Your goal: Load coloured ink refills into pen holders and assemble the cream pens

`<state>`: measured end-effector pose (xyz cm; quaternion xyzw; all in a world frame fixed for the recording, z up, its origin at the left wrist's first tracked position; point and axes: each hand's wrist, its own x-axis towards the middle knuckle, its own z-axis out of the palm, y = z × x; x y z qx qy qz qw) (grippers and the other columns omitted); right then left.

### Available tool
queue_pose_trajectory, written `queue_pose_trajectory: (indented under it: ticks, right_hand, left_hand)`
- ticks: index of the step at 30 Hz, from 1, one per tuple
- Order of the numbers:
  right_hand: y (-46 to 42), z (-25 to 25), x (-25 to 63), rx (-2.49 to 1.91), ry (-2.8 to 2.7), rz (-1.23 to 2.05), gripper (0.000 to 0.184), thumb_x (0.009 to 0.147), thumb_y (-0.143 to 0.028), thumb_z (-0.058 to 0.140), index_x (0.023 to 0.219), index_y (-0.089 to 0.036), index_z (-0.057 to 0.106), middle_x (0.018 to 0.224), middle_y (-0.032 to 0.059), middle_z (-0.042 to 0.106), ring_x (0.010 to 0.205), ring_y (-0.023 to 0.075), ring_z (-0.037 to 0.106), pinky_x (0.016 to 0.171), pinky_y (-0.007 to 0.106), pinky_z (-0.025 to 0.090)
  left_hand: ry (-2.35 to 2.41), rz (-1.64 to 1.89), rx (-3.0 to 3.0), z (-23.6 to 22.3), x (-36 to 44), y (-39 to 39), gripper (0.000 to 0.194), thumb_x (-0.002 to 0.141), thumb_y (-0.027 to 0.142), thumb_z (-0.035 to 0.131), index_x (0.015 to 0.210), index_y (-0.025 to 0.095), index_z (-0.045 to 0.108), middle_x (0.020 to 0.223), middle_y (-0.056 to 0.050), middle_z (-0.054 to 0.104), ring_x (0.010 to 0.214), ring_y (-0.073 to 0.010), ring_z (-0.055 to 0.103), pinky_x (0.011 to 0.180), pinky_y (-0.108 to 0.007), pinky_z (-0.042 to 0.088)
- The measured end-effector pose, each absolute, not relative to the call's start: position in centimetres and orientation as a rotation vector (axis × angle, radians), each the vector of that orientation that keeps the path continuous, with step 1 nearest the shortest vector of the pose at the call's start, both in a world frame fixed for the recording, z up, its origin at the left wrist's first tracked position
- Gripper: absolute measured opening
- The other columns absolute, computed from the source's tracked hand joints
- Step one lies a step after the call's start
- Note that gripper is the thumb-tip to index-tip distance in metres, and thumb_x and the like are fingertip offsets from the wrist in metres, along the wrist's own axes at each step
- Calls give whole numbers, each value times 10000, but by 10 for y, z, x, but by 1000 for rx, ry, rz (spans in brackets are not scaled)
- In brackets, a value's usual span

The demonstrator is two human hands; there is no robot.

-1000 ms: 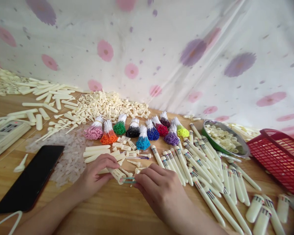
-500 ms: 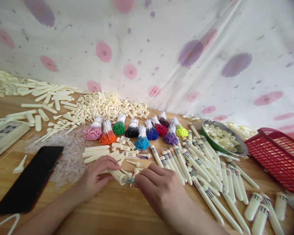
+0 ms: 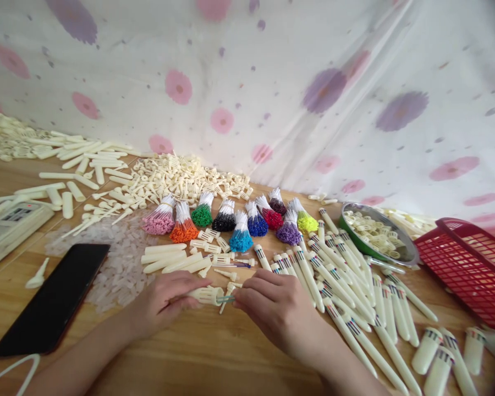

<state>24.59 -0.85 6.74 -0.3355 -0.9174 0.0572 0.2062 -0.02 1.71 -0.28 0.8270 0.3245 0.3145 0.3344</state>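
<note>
My left hand [image 3: 157, 305] pinches a cream slotted pen part [image 3: 210, 295], its open end facing right. Between the fingertips of my right hand [image 3: 278, 311] are thin blue-green sticks [image 3: 226, 299] whose ends reach into that open end. The rest of the sticks is hidden by my right fingers. Just beyond my hands lie loose slotted pieces and cone-tipped pieces [image 3: 226, 274]. Behind them stand bundles of white-stemmed pen refills with coloured ends, such as the light blue bundle [image 3: 241, 234] and the orange bundle [image 3: 183, 224].
Multicolour pens [image 3: 342, 275] spread across the right, near a green-sided bowl [image 3: 404, 250] of cream parts and a red basket [image 3: 466, 264]. At left lie a black phone [image 3: 51, 300], clear plastic pieces [image 3: 121, 275] and a power strip [image 3: 16, 228]. Cream parts [image 3: 185, 176] heap along the curtain.
The slotted part has turned to lie more level, and both hands have shifted slightly right. The sticks remain at its open end. The whole view has moved slightly.
</note>
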Motion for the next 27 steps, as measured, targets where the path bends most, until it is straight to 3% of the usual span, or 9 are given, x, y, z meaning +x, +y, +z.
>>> queue_pose_trajectory:
  ticks: [6,12,19,27]
  right_hand:
    - [-3,61,247,-904,-2505,176,166,904,-148,456,816,-164,596,666,23,597,652,126,550,584,223,402]
    - [-2,63,245,-884,-2442,258,181,902,-138,455,804,-151,607,678,37,613,665,134,543,592,235,419]
    - [-1,63,246,-857,-2385,298,122,886,-164,507,825,-137,609,685,36,624,661,134,558,602,244,437]
    - [2,60,250,-869,-2386,239,108,890,-205,517,907,-148,607,769,51,651,738,148,592,650,258,466]
  left_hand:
    - [840,667,2161,5,1,17,341,861,311,503,1185,246,591,950,-52,724,829,-183,651,778,-271,487]
    - [774,631,2077,10,3,16,343,904,274,423,1216,243,563,749,-10,732,705,-145,655,735,-236,485]
    - [836,664,2132,11,3,15,343,847,268,538,1185,258,591,1021,-55,711,893,-181,652,801,-255,481]
    - [930,781,2142,4,2,15,303,824,292,576,1117,240,630,910,-35,710,807,-158,646,731,-225,490]
